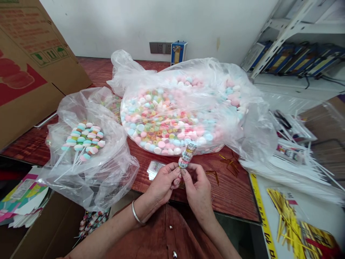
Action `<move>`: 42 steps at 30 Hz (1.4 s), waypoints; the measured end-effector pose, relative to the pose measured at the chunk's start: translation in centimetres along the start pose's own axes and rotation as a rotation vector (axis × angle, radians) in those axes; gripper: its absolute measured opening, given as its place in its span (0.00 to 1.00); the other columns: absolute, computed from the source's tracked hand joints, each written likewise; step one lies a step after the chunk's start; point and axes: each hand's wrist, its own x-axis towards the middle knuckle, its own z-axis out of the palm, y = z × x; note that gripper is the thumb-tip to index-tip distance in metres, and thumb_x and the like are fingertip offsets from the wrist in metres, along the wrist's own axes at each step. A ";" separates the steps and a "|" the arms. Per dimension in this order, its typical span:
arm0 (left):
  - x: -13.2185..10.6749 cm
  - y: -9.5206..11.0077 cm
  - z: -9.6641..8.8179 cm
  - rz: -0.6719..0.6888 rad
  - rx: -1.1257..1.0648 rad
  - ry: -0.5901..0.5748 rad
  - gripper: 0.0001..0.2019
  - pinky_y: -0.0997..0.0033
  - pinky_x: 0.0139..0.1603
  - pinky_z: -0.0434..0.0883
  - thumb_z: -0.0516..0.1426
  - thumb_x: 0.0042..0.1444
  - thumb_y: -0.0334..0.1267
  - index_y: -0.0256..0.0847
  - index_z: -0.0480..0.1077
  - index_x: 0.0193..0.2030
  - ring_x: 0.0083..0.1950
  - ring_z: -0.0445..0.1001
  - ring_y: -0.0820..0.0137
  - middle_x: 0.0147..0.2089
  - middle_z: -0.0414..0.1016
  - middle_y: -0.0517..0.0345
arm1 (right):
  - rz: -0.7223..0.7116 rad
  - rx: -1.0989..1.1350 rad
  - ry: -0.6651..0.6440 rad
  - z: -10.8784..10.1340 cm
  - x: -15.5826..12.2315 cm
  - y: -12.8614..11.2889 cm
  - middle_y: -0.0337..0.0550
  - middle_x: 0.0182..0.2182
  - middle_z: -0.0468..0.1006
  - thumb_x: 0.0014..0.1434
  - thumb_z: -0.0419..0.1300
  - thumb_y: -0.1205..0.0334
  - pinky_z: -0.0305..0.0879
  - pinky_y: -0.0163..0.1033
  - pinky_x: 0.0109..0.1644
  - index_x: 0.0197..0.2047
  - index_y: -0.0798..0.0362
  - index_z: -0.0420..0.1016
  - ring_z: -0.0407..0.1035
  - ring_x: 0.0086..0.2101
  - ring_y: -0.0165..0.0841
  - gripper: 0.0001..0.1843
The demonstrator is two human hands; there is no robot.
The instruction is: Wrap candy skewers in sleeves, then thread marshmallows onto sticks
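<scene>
Both hands meet at my chest: my left hand (164,181) and right hand (198,187) pinch the wrapped candy (187,155), its length tilted up toward the big bag (188,108).

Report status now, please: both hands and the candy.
Left hand and right hand both pinch one wrapped candy stick. Big candy bag right behind. Nothing blocks the hands.

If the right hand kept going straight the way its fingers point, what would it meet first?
Probably the big clear bag of pastel candies just beyond the wrapped candy stick that the right hand pinches together with the left hand; depth is unclear.
</scene>
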 end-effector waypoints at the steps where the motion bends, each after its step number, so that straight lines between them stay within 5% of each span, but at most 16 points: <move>1: -0.1 0.0 -0.1 0.035 0.061 -0.015 0.13 0.79 0.22 0.48 0.63 0.54 0.43 0.36 0.68 0.37 0.22 0.51 0.81 0.24 0.59 0.68 | -0.027 -0.016 -0.028 -0.1 0.1 0.1 0.43 0.34 0.79 0.66 0.56 0.56 0.67 0.38 0.38 0.37 0.52 0.71 0.72 0.33 0.35 0.09; 5: -0.7 0.3 -0.7 0.318 0.616 -0.060 0.08 0.74 0.34 0.65 0.54 0.64 0.39 0.39 0.69 0.45 0.32 0.68 0.74 0.33 0.71 0.59 | -0.121 -0.096 -0.011 -0.4 0.0 0.4 0.40 0.27 0.76 0.67 0.53 0.59 0.63 0.37 0.34 0.30 0.51 0.68 0.69 0.29 0.33 0.12; 9: -1.2 0.8 -1.1 0.551 1.001 -0.113 0.17 0.61 0.56 0.68 0.49 0.66 0.33 0.41 0.67 0.60 0.53 0.73 0.63 0.53 0.76 0.47 | -0.210 -0.082 -0.023 -0.5 -0.2 0.2 0.41 0.29 0.75 0.66 0.53 0.60 0.63 0.38 0.36 0.32 0.51 0.70 0.70 0.31 0.34 0.10; 14: -1.1 1.2 -1.1 0.391 0.679 -0.141 0.16 0.57 0.65 0.65 0.53 0.65 0.37 0.45 0.75 0.56 0.63 0.69 0.62 0.63 0.72 0.50 | -0.127 0.140 -0.185 -1.0 -0.6 -0.3 0.43 0.37 0.79 0.67 0.56 0.58 0.68 0.39 0.42 0.42 0.52 0.73 0.73 0.38 0.36 0.08; 17: -1.1 2.0 -1.3 0.259 0.509 -0.240 0.11 0.55 0.64 0.67 0.58 0.60 0.38 0.46 0.81 0.45 0.67 0.66 0.56 0.68 0.67 0.53 | -0.095 0.195 -0.343 -1.6 -0.8 -0.6 0.41 0.34 0.77 0.67 0.56 0.57 0.67 0.37 0.41 0.38 0.52 0.73 0.72 0.37 0.34 0.09; 21: -1.5 3.7 -1.6 0.314 0.826 -0.436 0.14 0.46 0.69 0.60 0.56 0.61 0.32 0.48 0.82 0.32 0.73 0.57 0.55 0.73 0.59 0.60 | -0.118 0.089 -0.335 -3.1 -0.9 -0.9 0.37 0.28 0.71 0.68 0.54 0.59 0.61 0.34 0.33 0.30 0.51 0.68 0.65 0.30 0.30 0.14; 25: -2.0 3.7 -1.5 0.482 1.187 -0.451 0.20 0.40 0.73 0.46 0.51 0.63 0.25 0.51 0.81 0.43 0.78 0.39 0.57 0.77 0.45 0.63 | -0.132 0.077 -0.251 -4.7 -0.9 -1.3 0.37 0.28 0.70 0.67 0.55 0.58 0.59 0.33 0.32 0.31 0.52 0.68 0.63 0.29 0.30 0.13; 31: -2.5 2.1 -0.5 0.541 1.071 -0.279 0.23 0.51 0.73 0.53 0.46 0.63 0.24 0.47 0.78 0.52 0.76 0.50 0.62 0.77 0.43 0.58 | -0.007 0.236 -0.330 -5.6 -1.3 -2.0 0.35 0.24 0.68 0.65 0.57 0.55 0.61 0.32 0.30 0.28 0.52 0.66 0.62 0.27 0.29 0.15; 35: -2.9 3.0 0.0 0.343 0.911 -0.394 0.24 0.50 0.73 0.53 0.50 0.62 0.28 0.52 0.74 0.59 0.76 0.49 0.59 0.77 0.46 0.60 | -0.033 0.158 -0.387 -5.9 -1.8 -1.8 0.38 0.28 0.73 0.65 0.57 0.57 0.64 0.35 0.35 0.29 0.52 0.68 0.66 0.30 0.31 0.13; 38: -3.3 3.7 -0.1 0.262 0.704 -0.506 0.21 0.49 0.71 0.56 0.49 0.63 0.34 0.54 0.77 0.55 0.75 0.52 0.57 0.75 0.52 0.62 | -0.016 0.122 -0.399 -6.0 -1.9 -1.1 0.38 0.27 0.73 0.65 0.57 0.57 0.63 0.34 0.34 0.30 0.52 0.69 0.65 0.29 0.31 0.12; 42: -3.7 3.6 -0.7 0.330 0.879 -0.537 0.21 0.42 0.74 0.39 0.45 0.68 0.46 0.54 0.79 0.51 0.78 0.36 0.57 0.76 0.48 0.65 | 0.011 0.153 -0.282 -6.0 -1.6 -0.7 0.36 0.24 0.69 0.64 0.57 0.55 0.60 0.33 0.31 0.27 0.51 0.67 0.62 0.27 0.30 0.15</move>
